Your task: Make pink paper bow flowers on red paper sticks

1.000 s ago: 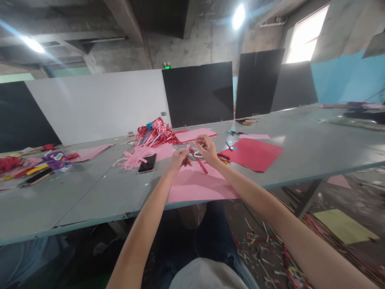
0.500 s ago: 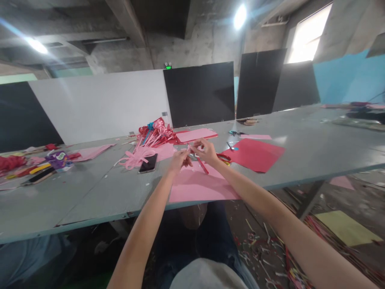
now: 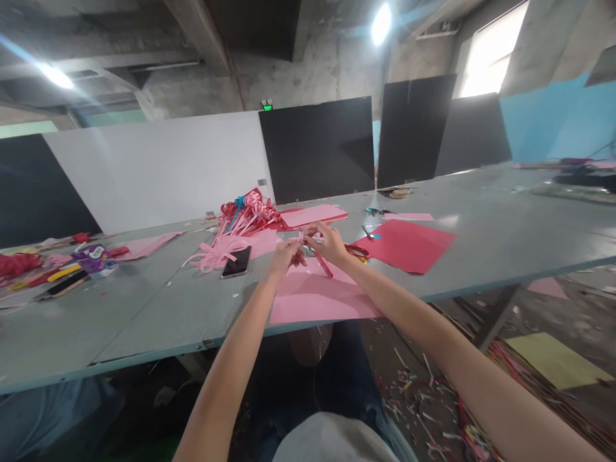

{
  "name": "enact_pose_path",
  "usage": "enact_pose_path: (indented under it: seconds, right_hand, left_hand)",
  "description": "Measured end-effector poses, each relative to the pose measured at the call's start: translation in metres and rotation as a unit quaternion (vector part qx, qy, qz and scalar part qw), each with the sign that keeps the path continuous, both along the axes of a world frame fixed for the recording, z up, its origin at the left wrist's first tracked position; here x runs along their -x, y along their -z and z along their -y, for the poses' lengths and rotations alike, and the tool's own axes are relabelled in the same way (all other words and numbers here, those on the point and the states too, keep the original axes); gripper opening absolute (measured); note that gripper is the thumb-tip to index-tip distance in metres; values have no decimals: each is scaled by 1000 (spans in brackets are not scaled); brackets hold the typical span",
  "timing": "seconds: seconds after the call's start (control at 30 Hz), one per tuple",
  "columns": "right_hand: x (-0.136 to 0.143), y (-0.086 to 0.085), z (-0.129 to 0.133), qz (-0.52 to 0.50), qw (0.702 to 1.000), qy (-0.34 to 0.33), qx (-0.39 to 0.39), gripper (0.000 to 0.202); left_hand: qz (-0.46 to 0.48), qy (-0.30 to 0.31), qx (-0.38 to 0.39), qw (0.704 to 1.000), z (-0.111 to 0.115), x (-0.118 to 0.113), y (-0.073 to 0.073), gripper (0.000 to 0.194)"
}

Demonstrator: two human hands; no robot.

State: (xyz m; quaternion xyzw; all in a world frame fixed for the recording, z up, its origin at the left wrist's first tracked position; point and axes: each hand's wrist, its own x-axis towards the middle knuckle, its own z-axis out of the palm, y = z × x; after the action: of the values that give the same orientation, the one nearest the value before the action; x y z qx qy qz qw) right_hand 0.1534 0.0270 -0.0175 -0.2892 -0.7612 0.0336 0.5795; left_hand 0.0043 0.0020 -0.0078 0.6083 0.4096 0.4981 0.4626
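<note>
the right hand [image 3: 329, 244] has drawn closer to the left hand [image 3: 287, 255]. both seem to pinch a small pink paper piece [image 3: 301, 237] between them, above the flat pink paper sheet [image 3: 322, 298].

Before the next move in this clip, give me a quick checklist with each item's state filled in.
1. Left hand and right hand both in view: ok.
2. Small pink piece gripped firmly: cannot tell, too small.
3. Phone off the near pink sheet: ok, beside it.
4. Scissors closed: cannot tell, blades hidden.
5. Underfoot tidy: not ok, a yellow sheet and scraps lie about.
</note>
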Motion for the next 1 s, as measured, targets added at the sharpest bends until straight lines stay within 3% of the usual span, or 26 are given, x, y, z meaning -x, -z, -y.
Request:
enact_pose_path:
  seconds: [0.47, 0.63, 0.73, 0.83, 1.0]
  right_hand:
    - [0, 2, -3, 68, 997, 12, -36, 14]
    - [1, 1, -4, -20, 1000, -12, -15, 20]
    - [1, -1, -4, -62, 998, 5, -7, 20]
    - [0, -1, -6, -45, 999, 21, -4, 15]
    - [1, 2, -10, -22, 1000, -10, 9, 9]
  left_hand:
    - [-93, 4, -6, 996, 6, -2, -1, 29]
    - [-122, 7, -23, 992, 6, -2, 1, 42]
    - [-122, 7, -30, 992, 8, -2, 0, 42]
    - [-125, 1, -28, 992, 9, -3, -1, 43]
    - [-141, -3, -38, 989, 8, -4, -1, 44]
